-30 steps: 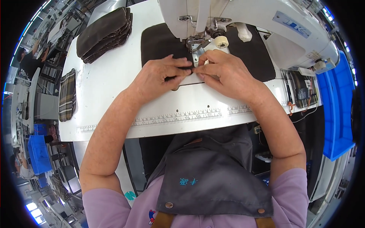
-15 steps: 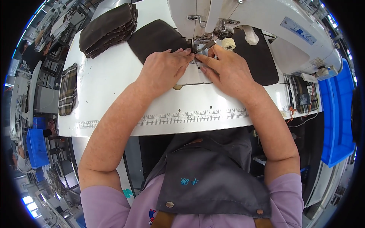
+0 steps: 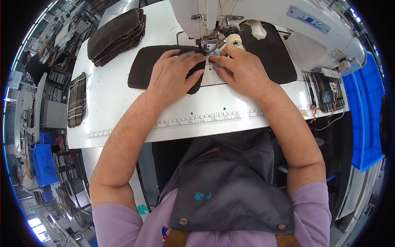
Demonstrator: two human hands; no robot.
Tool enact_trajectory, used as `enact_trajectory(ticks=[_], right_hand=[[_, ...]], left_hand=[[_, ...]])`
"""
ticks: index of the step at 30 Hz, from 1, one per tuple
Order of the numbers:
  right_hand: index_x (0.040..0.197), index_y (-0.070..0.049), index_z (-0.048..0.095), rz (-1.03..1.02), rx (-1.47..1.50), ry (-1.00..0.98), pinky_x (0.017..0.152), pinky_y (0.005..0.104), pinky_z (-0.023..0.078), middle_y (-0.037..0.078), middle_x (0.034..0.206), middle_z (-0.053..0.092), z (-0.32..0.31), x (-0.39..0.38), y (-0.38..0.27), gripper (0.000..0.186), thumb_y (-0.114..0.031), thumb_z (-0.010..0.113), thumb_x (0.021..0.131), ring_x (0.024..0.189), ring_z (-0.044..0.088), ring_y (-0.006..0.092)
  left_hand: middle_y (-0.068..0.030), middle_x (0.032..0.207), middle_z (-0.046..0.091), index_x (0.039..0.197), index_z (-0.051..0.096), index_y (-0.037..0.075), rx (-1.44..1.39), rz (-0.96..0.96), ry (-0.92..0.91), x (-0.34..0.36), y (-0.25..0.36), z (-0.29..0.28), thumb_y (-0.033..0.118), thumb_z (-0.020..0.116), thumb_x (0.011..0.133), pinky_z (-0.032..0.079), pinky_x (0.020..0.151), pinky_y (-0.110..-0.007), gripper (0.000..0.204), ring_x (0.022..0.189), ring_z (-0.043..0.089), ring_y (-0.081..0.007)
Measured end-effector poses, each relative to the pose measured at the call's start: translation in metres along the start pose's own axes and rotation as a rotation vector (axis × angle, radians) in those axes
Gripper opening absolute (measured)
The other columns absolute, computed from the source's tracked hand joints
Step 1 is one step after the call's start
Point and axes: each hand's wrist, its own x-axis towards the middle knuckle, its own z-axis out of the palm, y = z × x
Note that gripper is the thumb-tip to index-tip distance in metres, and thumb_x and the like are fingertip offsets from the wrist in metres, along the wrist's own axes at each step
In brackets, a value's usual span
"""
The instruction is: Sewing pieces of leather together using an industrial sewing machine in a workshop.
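Note:
A dark brown panel with rounded corners (image 3: 140,68) lies on the white sewing table, its right edge at the machine's needle and presser foot (image 3: 205,48). My left hand (image 3: 175,74) rests flat on this panel with fingers spread and thumb apart, covering part of it. Just right of the presser foot, my right hand (image 3: 245,70) has its index finger and thumb stretched toward the needle plate (image 3: 214,59). Nothing shows between its fingers; the other fingers are partly tucked behind. The white sewing machine (image 3: 263,16) stands over the far side of both hands.
A stack of dark panels (image 3: 117,37) sits at the far left, with folded plaid fabric (image 3: 77,99) nearer. Another dark panel (image 3: 273,53) lies under the machine arm. Further right are a plaid piece (image 3: 330,94) and a blue bin (image 3: 364,115). A ruler strip (image 3: 197,120) runs along the near edge.
The dark panel has turned at the needle, its left part swinging toward me, so it now lies more sideways. My left hand has spread flatter over it; my right hand stays beside the presser foot.

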Motion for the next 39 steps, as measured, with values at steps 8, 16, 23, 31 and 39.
enact_trajectory(ticks=[8, 16, 23, 31, 39], right_hand=[[0.101, -0.009, 0.079, -0.05, 0.059, -0.019, 0.07, 0.0435, 0.055, 0.007, 0.095, 0.065, -0.006, -0.006, -0.002, 0.017, -0.021, 0.074, 0.091, 0.083, 0.069, 0.0295], [0.101, -0.011, 0.079, -0.089, 0.16, -0.07, 0.069, 0.0432, 0.054, 0.007, 0.092, 0.064, -0.016, -0.007, -0.009, 0.016, -0.02, 0.074, 0.088, 0.083, 0.067, 0.0278], [0.096, -0.01, 0.078, -0.128, 0.054, -0.085, 0.069, 0.0427, 0.053, 0.005, 0.086, 0.063, -0.018, -0.005, -0.013, 0.015, -0.022, 0.075, 0.087, 0.082, 0.067, 0.0263], [0.092, -0.008, 0.076, -0.143, 0.045, -0.064, 0.07, 0.0429, 0.054, 0.006, 0.087, 0.065, -0.014, -0.004, -0.015, 0.014, -0.021, 0.075, 0.086, 0.083, 0.068, 0.0263], [0.091, -0.007, 0.075, -0.193, 0.028, -0.048, 0.067, 0.0426, 0.053, 0.006, 0.083, 0.063, -0.011, -0.006, -0.011, 0.013, -0.018, 0.073, 0.086, 0.079, 0.068, 0.0268]], left_hand=[[-0.0176, 0.144, 0.062, 0.135, 0.065, 0.002, -0.225, -0.163, -0.066, -0.008, 0.016, 0.006, 0.024, 0.063, 0.102, 0.04, 0.119, -0.05, 0.039, 0.136, 0.057, -0.0357], [-0.0144, 0.145, 0.061, 0.136, 0.064, 0.004, -0.338, -0.17, -0.064, -0.011, -0.003, 0.001, 0.029, 0.062, 0.102, 0.041, 0.12, -0.049, 0.042, 0.135, 0.057, -0.032], [-0.0107, 0.147, 0.061, 0.136, 0.069, 0.018, -0.21, -0.11, -0.079, -0.012, 0.005, 0.001, 0.027, 0.064, 0.102, 0.035, 0.123, -0.055, 0.036, 0.135, 0.058, -0.033], [-0.0099, 0.147, 0.061, 0.137, 0.069, 0.019, -0.162, -0.088, -0.074, -0.01, -0.003, 0.003, 0.025, 0.066, 0.099, 0.035, 0.122, -0.058, 0.039, 0.133, 0.059, -0.0323], [-0.0089, 0.139, 0.066, 0.129, 0.074, 0.016, -0.181, 0.042, -0.062, -0.008, -0.012, 0.003, 0.011, 0.065, 0.096, 0.04, 0.121, -0.055, 0.034, 0.131, 0.062, -0.0288]])
